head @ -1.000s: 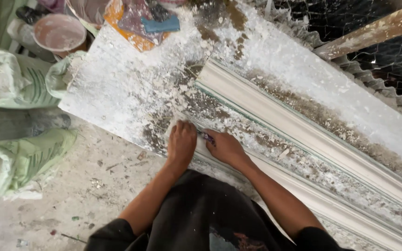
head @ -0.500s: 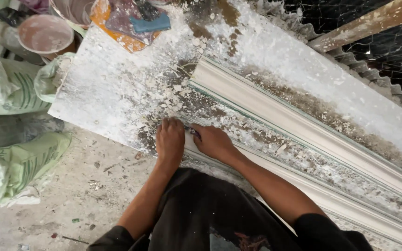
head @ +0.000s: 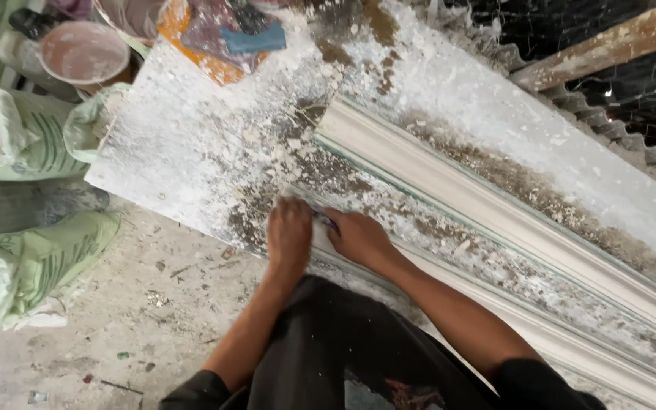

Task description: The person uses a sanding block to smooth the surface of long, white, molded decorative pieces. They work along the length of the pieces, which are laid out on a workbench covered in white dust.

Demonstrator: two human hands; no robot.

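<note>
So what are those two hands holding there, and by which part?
Both the left hand and the right hand pinch a small dark tool between them against the plaster-crusted board; its kind and the gripped part cannot be told.

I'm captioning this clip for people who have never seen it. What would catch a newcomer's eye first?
Two bare hands, the left hand and right hand, press together at the near edge of a plaster-crusted workbench. A long white moulded cornice runs diagonally across it toward the lower right. Pale green sacks slump on the floor at the left.

Two mouldings (head: 495, 205), two sacks (head: 24, 137), one bowl (head: 83, 52)
</note>
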